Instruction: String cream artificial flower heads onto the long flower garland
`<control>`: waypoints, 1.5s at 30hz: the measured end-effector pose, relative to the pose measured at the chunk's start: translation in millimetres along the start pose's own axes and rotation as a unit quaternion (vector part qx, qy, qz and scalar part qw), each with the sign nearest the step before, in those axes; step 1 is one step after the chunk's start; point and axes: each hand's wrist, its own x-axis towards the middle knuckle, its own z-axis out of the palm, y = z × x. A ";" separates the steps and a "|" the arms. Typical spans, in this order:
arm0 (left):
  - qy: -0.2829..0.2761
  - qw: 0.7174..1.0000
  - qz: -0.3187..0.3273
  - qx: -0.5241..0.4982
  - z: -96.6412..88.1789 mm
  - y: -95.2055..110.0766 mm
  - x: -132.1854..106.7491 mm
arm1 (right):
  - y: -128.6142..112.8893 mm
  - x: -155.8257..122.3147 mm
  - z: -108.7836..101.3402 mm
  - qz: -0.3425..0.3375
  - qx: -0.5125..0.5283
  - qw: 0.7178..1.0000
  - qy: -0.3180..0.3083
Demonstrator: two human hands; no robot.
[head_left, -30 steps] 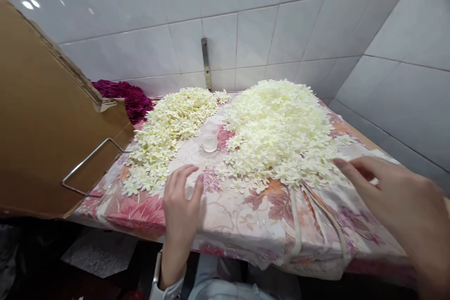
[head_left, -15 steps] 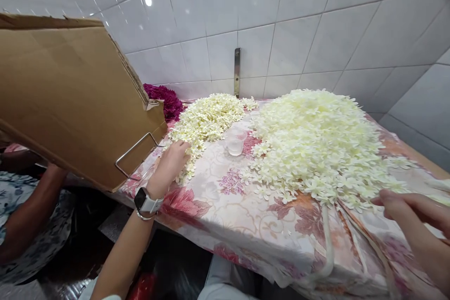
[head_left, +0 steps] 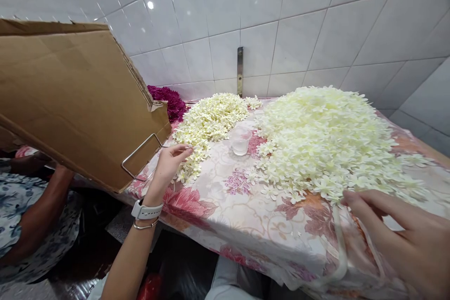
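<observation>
My left hand (head_left: 171,163), with a white watch (head_left: 147,211) on its wrist, is closed in a pinch at the near edge of the smaller pile of cream flowers (head_left: 216,115). Whatever lies between its fingertips is too small to make out. At the front edge of the larger pile of pale flowers (head_left: 323,136), my right hand (head_left: 397,229) has thumb and forefinger pressed together. I cannot see what they grip. Just below its fingertips, a pale strand (head_left: 340,243) hangs over the table's front.
A clear plastic cup (head_left: 240,143) stands between the piles on the flowered tablecloth (head_left: 211,173). At left leans a cardboard sheet (head_left: 77,98) by a bent metal wire stand (head_left: 140,152). Purple flowers (head_left: 172,103) lie behind it. Another person's arm (head_left: 42,215) shows at far left.
My left hand has turned, hiding the watch face and showing its thumb against the fingers. My right hand has moved left along the front of the larger pile.
</observation>
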 end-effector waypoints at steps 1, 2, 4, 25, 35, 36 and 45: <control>-0.017 0.999 -0.013 -0.026 3.8 2.4 -1.9 | -7.7 6.2 -1.5 -0.032 0.013 0.999 -0.022; -0.033 0.998 -0.024 -0.051 7.9 4.8 -3.9 | -16.1 13.0 -2.8 -0.062 0.028 0.997 -0.043; -0.059 0.993 -0.045 -0.093 16.3 9.1 -8.0 | -34.8 26.7 -4.3 -0.103 0.052 0.992 -0.052; -0.119 0.980 0.080 -0.137 74.6 34.0 -53.0 | -91.2 67.3 61.0 -0.092 0.282 0.921 -0.251; -0.143 0.969 0.006 -0.201 73.0 33.1 -46.6 | -85.0 72.9 60.5 -0.059 0.247 0.936 -0.243; -0.134 0.976 0.037 -0.168 72.4 31.6 -44.0 | -83.0 74.3 60.3 -0.065 0.178 0.961 -0.200; 0.024 0.911 0.215 0.350 28.4 0.0 10.7 | -69.3 79.7 53.3 -0.158 -0.029 0.979 0.125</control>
